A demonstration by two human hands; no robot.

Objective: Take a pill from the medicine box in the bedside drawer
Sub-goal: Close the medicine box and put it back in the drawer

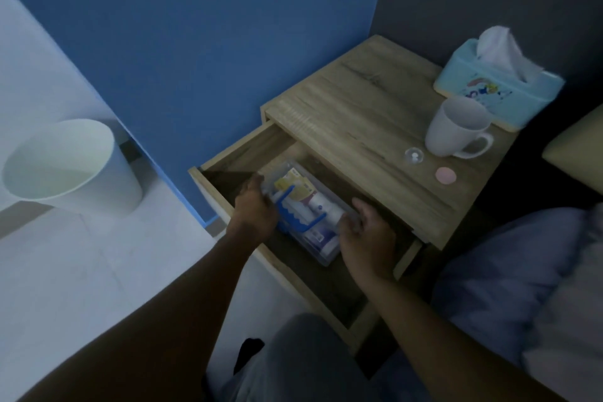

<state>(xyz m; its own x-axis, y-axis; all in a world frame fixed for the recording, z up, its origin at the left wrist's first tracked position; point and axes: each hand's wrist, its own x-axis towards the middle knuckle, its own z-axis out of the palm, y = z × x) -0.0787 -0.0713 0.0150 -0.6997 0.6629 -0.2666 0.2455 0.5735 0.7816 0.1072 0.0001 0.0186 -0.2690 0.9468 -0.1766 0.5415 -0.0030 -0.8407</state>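
Observation:
The bedside table's drawer (235,157) is pulled open. Inside it lies a clear plastic medicine box (321,256) with a blue handle (298,217), holding several packets and a white bottle (321,206). My left hand (254,209) grips the box's left side, fingers curled over its edge. My right hand (365,232) holds the box's right side, fingers bent against the rim. On the tabletop a small clear cap with a white pill (413,156) sits next to a pink round disc (445,175).
A white mug (455,127) and a light blue tissue box (499,88) stand at the back right of the wooden tabletop (359,108). A white bin (68,166) stands on the floor at left. Bedding (522,271) lies at right. A blue wall is behind.

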